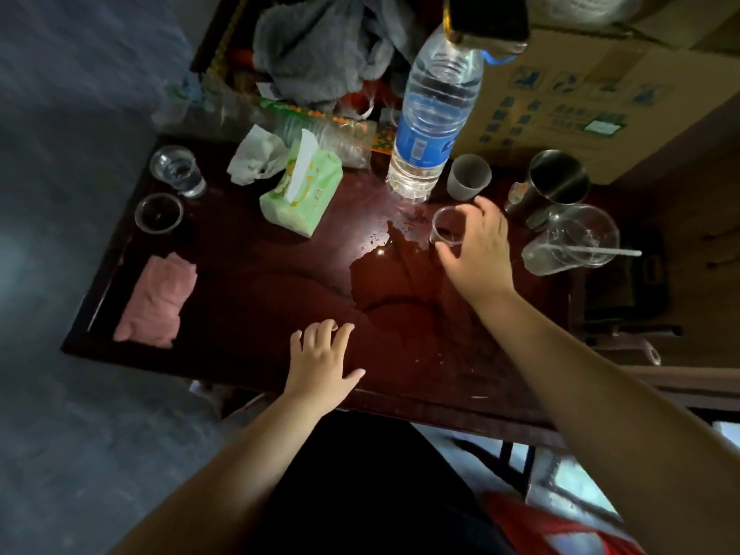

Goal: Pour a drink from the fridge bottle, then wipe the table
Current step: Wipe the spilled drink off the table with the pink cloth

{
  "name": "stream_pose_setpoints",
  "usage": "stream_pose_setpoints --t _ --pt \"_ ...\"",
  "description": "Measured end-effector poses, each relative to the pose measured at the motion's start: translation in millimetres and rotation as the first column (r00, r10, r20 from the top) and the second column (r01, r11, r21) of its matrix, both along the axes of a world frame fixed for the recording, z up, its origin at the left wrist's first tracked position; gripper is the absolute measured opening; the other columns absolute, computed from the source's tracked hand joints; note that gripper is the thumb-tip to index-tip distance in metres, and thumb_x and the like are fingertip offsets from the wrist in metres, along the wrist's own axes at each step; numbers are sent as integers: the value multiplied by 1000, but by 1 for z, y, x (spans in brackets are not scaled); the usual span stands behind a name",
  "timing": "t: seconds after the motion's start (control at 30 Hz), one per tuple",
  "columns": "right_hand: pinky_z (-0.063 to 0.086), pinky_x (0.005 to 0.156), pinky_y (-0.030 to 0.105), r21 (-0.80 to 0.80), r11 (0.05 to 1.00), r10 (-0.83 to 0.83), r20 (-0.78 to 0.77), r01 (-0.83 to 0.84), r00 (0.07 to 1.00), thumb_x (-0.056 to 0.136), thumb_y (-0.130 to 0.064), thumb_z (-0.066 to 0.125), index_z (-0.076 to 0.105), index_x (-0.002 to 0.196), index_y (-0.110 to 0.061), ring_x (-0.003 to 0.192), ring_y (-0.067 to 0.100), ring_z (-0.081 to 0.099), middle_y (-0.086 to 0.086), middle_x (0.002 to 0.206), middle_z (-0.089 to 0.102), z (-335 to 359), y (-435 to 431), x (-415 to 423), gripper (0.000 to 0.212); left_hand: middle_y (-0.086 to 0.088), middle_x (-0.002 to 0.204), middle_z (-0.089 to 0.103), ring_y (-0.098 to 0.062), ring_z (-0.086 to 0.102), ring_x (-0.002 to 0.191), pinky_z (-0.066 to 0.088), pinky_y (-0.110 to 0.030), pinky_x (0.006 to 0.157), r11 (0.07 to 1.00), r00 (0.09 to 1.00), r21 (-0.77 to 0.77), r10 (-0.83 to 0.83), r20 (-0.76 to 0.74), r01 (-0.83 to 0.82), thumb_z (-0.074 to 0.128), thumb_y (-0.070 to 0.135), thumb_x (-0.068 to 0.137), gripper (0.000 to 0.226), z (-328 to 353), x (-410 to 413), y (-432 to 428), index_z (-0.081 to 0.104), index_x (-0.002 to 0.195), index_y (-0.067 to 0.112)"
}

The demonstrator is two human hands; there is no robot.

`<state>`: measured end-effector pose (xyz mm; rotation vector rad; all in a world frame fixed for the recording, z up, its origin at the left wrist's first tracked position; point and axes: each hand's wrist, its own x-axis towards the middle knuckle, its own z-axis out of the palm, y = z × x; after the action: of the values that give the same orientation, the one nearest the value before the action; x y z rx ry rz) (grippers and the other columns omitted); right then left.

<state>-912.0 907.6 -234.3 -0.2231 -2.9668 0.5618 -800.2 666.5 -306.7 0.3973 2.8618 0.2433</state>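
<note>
A tall clear water bottle point(434, 114) with a blue label stands upright at the back of the dark wooden table point(248, 298). In front of it a puddle of spilled water point(392, 274) spreads over the table's middle. My right hand point(474, 250) is curled around a small clear plastic cup point(444, 230) at the puddle's far right edge, fingers touching its rim. My left hand point(324, 358) rests flat on the table near the front edge, fingers spread, holding nothing. A folded pink cloth point(158, 302) lies at the table's left front.
A green tissue pack point(302, 190) with a crumpled tissue point(256, 156) sits left of the bottle. Two clear cups point(178, 172) point(158, 214) stand at the far left. A frosted cup point(468, 176), a metal mug point(554, 182) and a tipped plastic cup with a straw point(572, 242) crowd the right. A cardboard box point(592, 98) stands behind.
</note>
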Motion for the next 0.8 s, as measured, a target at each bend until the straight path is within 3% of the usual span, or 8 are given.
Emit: stream_pose_setpoints --t 0.37,0.6,0.8 --pt "35 104 39 -67 995 86 210 -73 974 83 -30 68 32 141 -7 131 30 36 14 142 38 -15 16 -35 72 -12 122 53 -30 50 115 34 -57 103 996 991 89 29 -128 -18 73 46 72 70 -21 19 -2 53 132 15" --pt "38 101 39 -81 995 76 169 -63 983 82 -29 69 33 141 -7 129 30 40 14 139 42 -14 18 -31 72 -15 140 42 -33 36 131 28 -58 107 996 994 91 24 -111 -14 66 44 79 67 -23 22 -3 49 137 17" --pt "36 104 37 -110 992 79 108 -67 991 83 -30 68 35 140 -6 129 28 40 14 138 44 -1 34 -2 71 -15 143 42 -35 37 133 29 -60 106 999 999 51 15 -36 -13 64 48 80 69 -21 20 -4 44 139 18"
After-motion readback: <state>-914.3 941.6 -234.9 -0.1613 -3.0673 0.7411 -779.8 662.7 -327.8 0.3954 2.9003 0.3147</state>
